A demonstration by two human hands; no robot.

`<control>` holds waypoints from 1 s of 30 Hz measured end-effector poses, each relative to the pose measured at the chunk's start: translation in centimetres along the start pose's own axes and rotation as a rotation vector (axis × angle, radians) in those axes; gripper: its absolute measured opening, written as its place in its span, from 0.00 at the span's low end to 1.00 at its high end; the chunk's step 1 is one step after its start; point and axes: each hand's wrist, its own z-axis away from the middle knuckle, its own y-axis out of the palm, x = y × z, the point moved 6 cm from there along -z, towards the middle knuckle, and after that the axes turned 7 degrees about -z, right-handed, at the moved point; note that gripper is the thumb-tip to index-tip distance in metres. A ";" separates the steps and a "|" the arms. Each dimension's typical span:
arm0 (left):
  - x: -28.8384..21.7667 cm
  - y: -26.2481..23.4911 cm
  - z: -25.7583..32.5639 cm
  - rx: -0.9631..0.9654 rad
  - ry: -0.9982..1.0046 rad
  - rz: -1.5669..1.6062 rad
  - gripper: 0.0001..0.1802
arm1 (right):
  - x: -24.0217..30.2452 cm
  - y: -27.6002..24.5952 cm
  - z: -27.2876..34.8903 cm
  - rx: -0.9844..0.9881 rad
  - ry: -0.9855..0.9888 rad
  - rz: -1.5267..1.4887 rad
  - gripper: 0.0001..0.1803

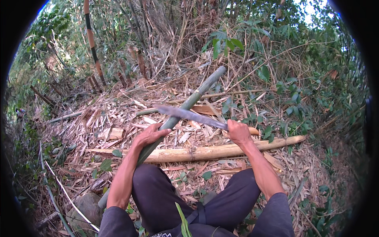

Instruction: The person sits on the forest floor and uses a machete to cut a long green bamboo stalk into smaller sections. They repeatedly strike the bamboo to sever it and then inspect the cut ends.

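My left hand [151,135] is wrapped round a green bamboo pole [203,87], which slants from beside my left thigh up to the far right. In my right hand [238,132] is a machete [205,119], its pale wooden handle end showing past the fist. The long grey blade points left and crosses over the pole just beyond my left hand. It is slightly blurred, and I cannot tell whether its edge touches the bamboo. Between my knees and the blade lies a thick pale yellow pole [205,153], stretched sideways on the ground.
Dry bamboo sheaths and chips [112,133] litter the ground. A thinner green stem [146,112] lies beyond the pole. At lower left sits a grey rock [85,209]. Bamboo stems [91,39] and dense brush rise behind, with leafy plants [294,94] on the right.
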 end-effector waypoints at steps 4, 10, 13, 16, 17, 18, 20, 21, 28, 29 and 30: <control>-1.3 -0.1 -0.3 0.024 0.037 0.004 0.35 | -3.1 -0.1 -0.2 0.035 0.216 -0.035 0.05; -1.5 -0.5 0.0 -0.050 0.024 -0.160 0.29 | -2.7 0.2 0.5 0.146 0.311 -0.073 0.05; 0.0 -0.5 -0.6 -0.136 0.063 -0.155 0.27 | 0.5 0.2 -0.6 0.111 0.066 -0.070 0.04; -0.6 -0.3 -0.5 -0.182 0.101 -0.266 0.28 | -1.9 0.0 -0.2 0.085 0.204 -0.052 0.03; -0.6 0.0 -0.7 -0.141 0.080 -0.228 0.29 | -3.6 0.1 0.3 0.070 0.322 -0.049 0.02; -0.6 -0.1 -0.6 -0.136 0.079 -0.234 0.29 | -4.9 -0.1 0.3 0.045 0.436 -0.053 0.02; -0.7 -0.1 -0.5 -0.124 0.082 -0.244 0.30 | -5.3 0.1 1.0 0.067 0.435 -0.105 0.03; -0.4 -0.2 -0.4 -0.120 0.068 -0.205 0.29 | -4.1 0.3 0.9 0.097 0.389 -0.129 0.03; -1.5 -0.3 -0.1 -0.111 0.030 -0.090 0.29 | -1.8 -1.1 -0.3 0.069 0.230 -0.069 0.03; -1.9 -0.3 0.1 -0.114 0.035 -0.127 0.30 | -3.1 -1.4 0.2 0.080 0.357 -0.061 0.03; -1.9 -0.6 0.2 -0.136 0.041 -0.155 0.30 | -4.5 -1.6 0.4 0.082 0.479 -0.057 0.03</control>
